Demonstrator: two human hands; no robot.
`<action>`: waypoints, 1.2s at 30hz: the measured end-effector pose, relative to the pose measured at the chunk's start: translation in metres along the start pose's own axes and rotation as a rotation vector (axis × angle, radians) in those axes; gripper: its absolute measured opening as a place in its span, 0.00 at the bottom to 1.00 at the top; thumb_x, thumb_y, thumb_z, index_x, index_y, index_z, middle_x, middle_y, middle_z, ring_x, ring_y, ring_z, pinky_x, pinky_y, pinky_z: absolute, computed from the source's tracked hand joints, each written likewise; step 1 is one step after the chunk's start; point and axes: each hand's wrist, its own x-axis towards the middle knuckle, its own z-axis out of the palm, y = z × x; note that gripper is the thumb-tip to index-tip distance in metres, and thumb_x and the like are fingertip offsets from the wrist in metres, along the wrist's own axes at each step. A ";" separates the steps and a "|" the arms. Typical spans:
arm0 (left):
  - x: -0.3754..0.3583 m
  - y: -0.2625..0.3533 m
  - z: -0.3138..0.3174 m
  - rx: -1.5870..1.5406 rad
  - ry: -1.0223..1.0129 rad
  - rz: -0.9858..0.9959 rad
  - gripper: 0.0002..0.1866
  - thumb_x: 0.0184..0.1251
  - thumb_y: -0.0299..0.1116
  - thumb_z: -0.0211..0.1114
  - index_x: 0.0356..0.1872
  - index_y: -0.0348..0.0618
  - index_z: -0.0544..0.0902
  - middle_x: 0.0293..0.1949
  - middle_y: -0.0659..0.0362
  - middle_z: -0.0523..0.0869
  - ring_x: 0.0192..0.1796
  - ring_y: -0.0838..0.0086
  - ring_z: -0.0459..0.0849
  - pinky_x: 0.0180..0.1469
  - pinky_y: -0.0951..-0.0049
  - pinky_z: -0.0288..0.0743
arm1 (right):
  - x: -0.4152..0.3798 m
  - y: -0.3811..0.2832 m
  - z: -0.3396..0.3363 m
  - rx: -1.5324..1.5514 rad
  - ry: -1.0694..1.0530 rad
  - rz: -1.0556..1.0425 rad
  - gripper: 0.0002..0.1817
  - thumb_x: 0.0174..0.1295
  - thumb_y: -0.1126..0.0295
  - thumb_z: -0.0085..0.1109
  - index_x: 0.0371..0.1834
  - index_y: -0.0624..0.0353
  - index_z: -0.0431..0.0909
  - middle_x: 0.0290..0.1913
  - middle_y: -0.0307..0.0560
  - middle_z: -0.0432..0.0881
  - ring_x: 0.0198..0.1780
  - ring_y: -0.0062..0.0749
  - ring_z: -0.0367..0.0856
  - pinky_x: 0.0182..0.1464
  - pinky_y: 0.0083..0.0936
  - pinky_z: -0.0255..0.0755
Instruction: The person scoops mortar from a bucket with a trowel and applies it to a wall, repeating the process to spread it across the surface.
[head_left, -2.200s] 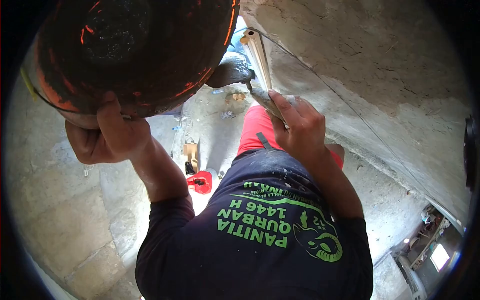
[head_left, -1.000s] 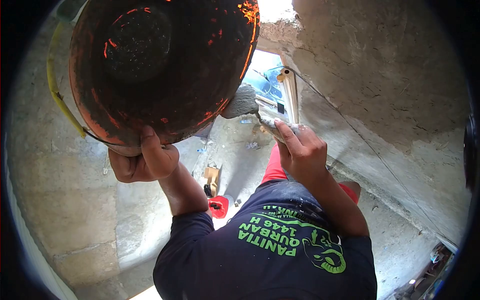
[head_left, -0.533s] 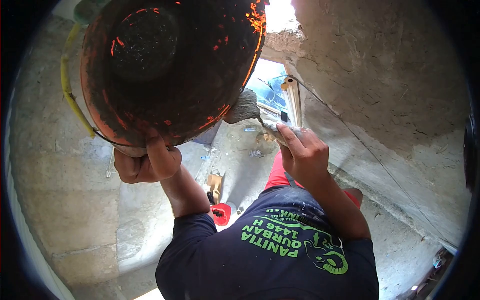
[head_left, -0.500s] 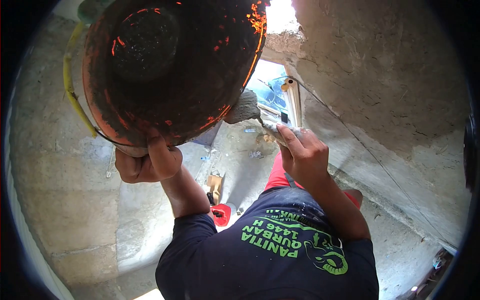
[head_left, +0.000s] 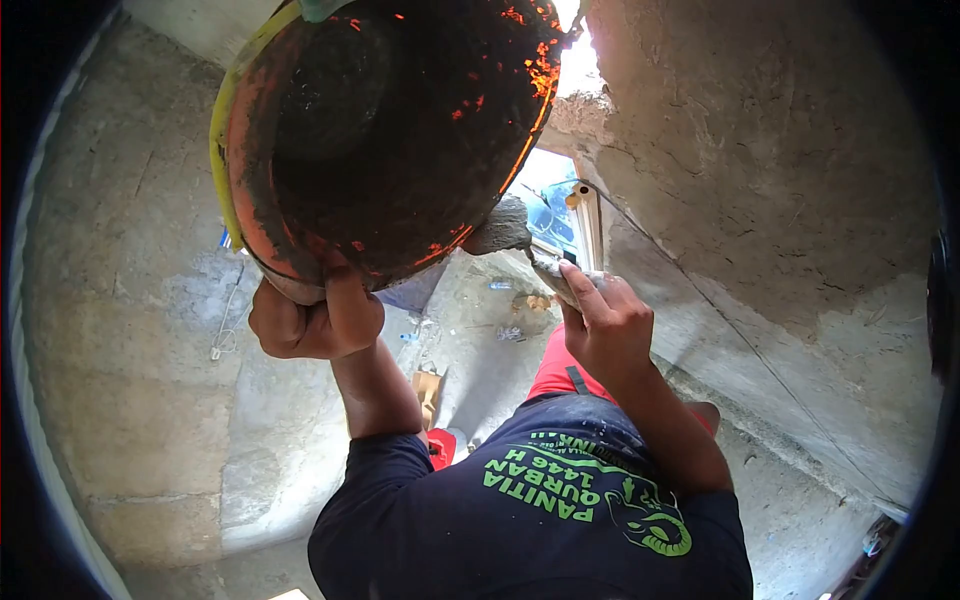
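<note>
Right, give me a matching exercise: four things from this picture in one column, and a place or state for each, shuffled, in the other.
Things:
1. bucket
2. trowel
3. left hand
4. wall

Places or states:
A. rough grey plaster, on the right
B. grips the bucket's lower rim
C. orange, caked dark, tipped up overhead
D. held in the right hand, loaded with mortar

Pairs: 1-C, 2-D, 3-B, 4-A

The grey concrete floor (head_left: 480, 350) carries a brown cardboard piece (head_left: 428, 385), a red plastic object (head_left: 440, 447) near it, and small scattered debris (head_left: 512, 333).
</note>
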 end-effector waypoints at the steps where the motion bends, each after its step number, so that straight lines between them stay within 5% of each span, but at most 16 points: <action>1: 0.001 0.002 0.001 0.019 0.006 -0.009 0.10 0.42 0.22 0.58 0.25 0.28 0.86 0.27 0.50 0.92 0.24 0.79 0.84 0.31 0.81 0.74 | 0.000 0.001 0.000 -0.001 0.000 -0.005 0.25 0.54 0.74 0.74 0.58 0.54 0.85 0.36 0.50 0.86 0.36 0.46 0.85 0.36 0.39 0.80; 9: 0.001 0.005 0.004 -0.032 0.039 -0.034 0.09 0.42 0.21 0.59 0.25 0.27 0.85 0.28 0.49 0.92 0.25 0.80 0.83 0.32 0.82 0.73 | -0.003 0.006 -0.002 -0.008 0.025 -0.009 0.25 0.55 0.73 0.75 0.59 0.56 0.84 0.37 0.52 0.86 0.37 0.49 0.85 0.38 0.41 0.80; 11: 0.002 0.011 0.008 0.101 0.068 -0.017 0.03 0.44 0.23 0.59 0.16 0.37 0.78 0.22 0.62 0.86 0.23 0.85 0.77 0.29 0.82 0.69 | -0.003 0.006 -0.002 -0.005 0.032 -0.012 0.25 0.55 0.73 0.75 0.58 0.56 0.84 0.37 0.52 0.86 0.37 0.49 0.86 0.38 0.41 0.80; 14: 0.006 0.014 0.009 0.051 0.081 -0.025 0.02 0.44 0.23 0.60 0.18 0.37 0.79 0.22 0.63 0.85 0.23 0.86 0.76 0.27 0.81 0.67 | -0.003 0.005 -0.002 -0.010 0.043 -0.016 0.24 0.55 0.73 0.75 0.58 0.56 0.84 0.38 0.52 0.86 0.37 0.49 0.86 0.39 0.41 0.80; 18: 0.005 0.007 0.001 0.085 0.026 0.028 0.02 0.44 0.23 0.59 0.18 0.37 0.79 0.23 0.62 0.87 0.24 0.86 0.77 0.28 0.81 0.69 | -0.004 0.005 -0.003 -0.010 0.051 -0.024 0.24 0.55 0.72 0.75 0.58 0.56 0.84 0.38 0.51 0.87 0.37 0.48 0.86 0.39 0.40 0.80; 20: 0.007 0.005 -0.001 -0.028 0.009 0.010 0.05 0.43 0.20 0.60 0.20 0.32 0.83 0.23 0.53 0.90 0.21 0.82 0.80 0.27 0.83 0.67 | -0.004 0.006 0.000 -0.012 0.059 -0.029 0.24 0.55 0.73 0.75 0.58 0.56 0.84 0.38 0.51 0.87 0.38 0.47 0.86 0.39 0.40 0.80; 36: 0.013 0.002 -0.005 -0.014 0.021 0.047 0.09 0.42 0.21 0.60 0.26 0.30 0.87 0.25 0.53 0.92 0.22 0.82 0.83 0.28 0.84 0.70 | -0.003 0.003 -0.002 -0.003 0.093 -0.051 0.24 0.56 0.72 0.75 0.58 0.55 0.85 0.38 0.52 0.87 0.38 0.47 0.86 0.38 0.39 0.81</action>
